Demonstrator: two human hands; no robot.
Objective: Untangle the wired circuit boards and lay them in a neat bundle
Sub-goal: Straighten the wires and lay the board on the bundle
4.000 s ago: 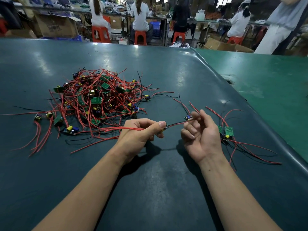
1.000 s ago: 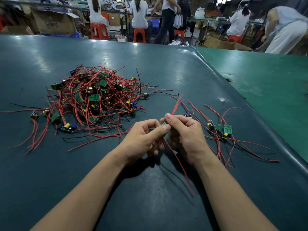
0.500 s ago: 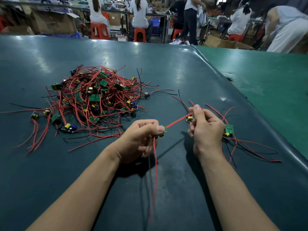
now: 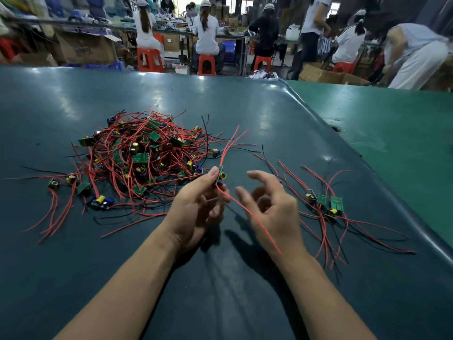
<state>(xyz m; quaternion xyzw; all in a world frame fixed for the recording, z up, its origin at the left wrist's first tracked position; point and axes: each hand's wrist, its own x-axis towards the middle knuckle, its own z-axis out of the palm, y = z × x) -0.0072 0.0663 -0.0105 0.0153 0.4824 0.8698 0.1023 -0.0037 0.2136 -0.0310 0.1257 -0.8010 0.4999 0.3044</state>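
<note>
Left hand [image 4: 196, 207] pinching one wired board [image 4: 220, 176]; right hand [image 4: 272, 212] loose.
Tangled pile [image 4: 142, 158] lies beyond the left hand; sorted boards [image 4: 326, 201] just right of the right hand, on the dark table [image 4: 220, 303].

We note the table [image 4: 171, 278] covered in dark teal sheet, smooth and glossy, with bright glare patches. The neighbouring mat [image 4: 392, 123] is lighter green and duller. The wires [image 4: 157, 192] carry smooth red and black plastic insulation. The boards [image 4: 141, 158] look matt green; the stools [image 4: 149, 60] look like orange plastic.
</note>
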